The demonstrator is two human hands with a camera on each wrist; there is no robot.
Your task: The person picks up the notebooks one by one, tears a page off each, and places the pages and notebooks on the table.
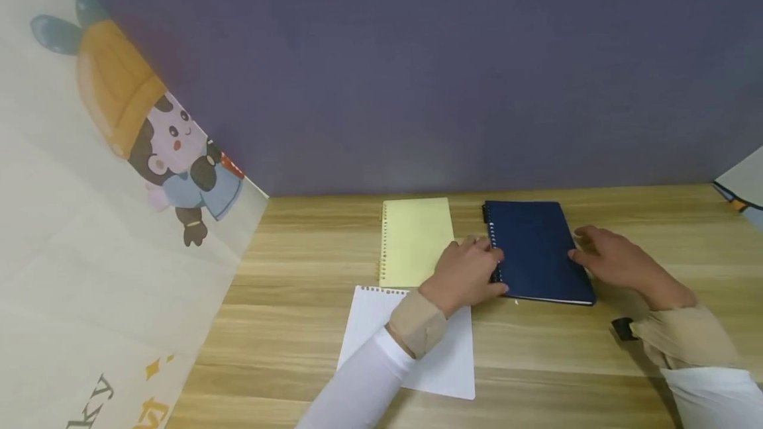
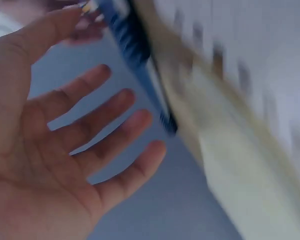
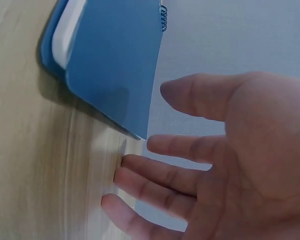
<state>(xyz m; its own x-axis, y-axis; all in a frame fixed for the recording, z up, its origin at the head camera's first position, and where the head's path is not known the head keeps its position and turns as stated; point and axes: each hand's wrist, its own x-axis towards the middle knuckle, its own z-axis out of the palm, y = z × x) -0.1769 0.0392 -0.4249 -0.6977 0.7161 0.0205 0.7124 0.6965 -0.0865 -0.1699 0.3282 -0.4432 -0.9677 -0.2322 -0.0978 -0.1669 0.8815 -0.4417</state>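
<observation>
A dark blue spiral notebook [image 1: 533, 250] lies closed on the table, its coil side [image 2: 132, 42] facing my left hand [image 1: 465, 273]. That hand is at the coil edge, fingers spread and loosely bent; whether the fingertips touch the notebook I cannot tell. At the opposite edge is my right hand [image 1: 620, 263], its thumb close to the cover and its fingers extended in the right wrist view. Left of the blue notebook lies a pale yellow spiral pad [image 1: 411, 237], and below it a white hole-punched sheet [image 1: 441, 369], partly hidden by my left forearm.
The wood-grain table [image 1: 286, 323] meets a dark grey-purple panel [image 1: 417, 71] along its back edge. On the left stands a pale wall [image 1: 48, 217] with a cartoon figure. A small white scrap lies just below the blue notebook.
</observation>
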